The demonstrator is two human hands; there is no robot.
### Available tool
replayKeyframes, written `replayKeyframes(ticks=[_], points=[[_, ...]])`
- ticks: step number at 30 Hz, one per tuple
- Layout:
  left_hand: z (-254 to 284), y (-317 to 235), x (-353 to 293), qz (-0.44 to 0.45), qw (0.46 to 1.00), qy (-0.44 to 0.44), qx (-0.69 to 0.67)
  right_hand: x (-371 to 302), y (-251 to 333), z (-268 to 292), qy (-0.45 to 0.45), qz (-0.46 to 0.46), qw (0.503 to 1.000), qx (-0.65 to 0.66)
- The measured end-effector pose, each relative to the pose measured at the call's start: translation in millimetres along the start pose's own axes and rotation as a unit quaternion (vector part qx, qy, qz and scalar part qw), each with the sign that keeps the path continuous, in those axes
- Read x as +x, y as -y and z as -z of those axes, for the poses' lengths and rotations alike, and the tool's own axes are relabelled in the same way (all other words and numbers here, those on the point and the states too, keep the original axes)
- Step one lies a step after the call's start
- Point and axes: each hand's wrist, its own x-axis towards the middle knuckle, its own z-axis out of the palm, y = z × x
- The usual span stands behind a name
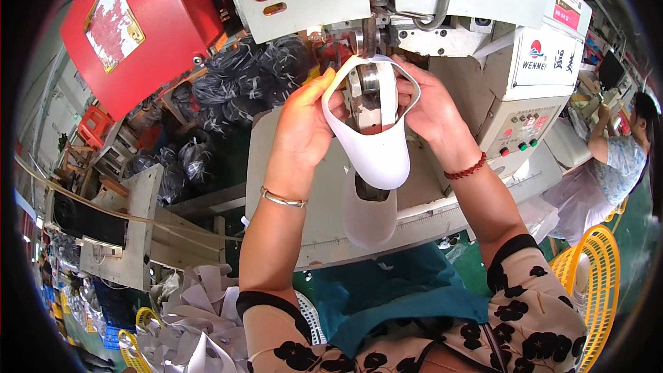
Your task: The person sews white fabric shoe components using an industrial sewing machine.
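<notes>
A white shoe upper (375, 155) hangs around the metal post (364, 100) of a machine, its rounded toe toward me. My left hand (307, 114) grips its left edge, the thumb lying along the rim and the other fingers partly hidden inside. The right edge is held by my right hand (429, 103), with the fingers curled around it near the top. The upper's far end meets the rollers (369, 41) above the post. Beneath it, a second white upper (369, 224) lies at the front edge of the pale worktable (304, 193).
A red machine cover (141, 21) juts in at upper left, with black plastic bags (228, 86) beyond. A control box (525, 128) stands at right. Cut white pieces (204, 311) are heaped at lower left. A yellow basket (608, 283) and another person (615, 152) are at right.
</notes>
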Motion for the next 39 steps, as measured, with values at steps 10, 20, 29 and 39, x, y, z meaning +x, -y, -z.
replayKeyframes(ticks=[10, 20, 29, 39], points=[[2, 18, -11, 0.001, 0.998, -0.061, -0.018, 11, -23, 6, -0.033, -0.035, 0.998, -0.032], [1, 38, -46, -0.016, 0.994, -0.05, -0.091, -29, -23, 14, -0.012, 0.031, 0.984, -0.173], [4, 86, -84, -0.092, 0.992, -0.073, -0.044, -49, -10, 13, -0.014, 0.148, 0.735, -0.662], [3, 120, -96, -0.223, 0.94, -0.086, 0.243, -45, -20, 15, -0.007, 0.136, 0.721, -0.68]])
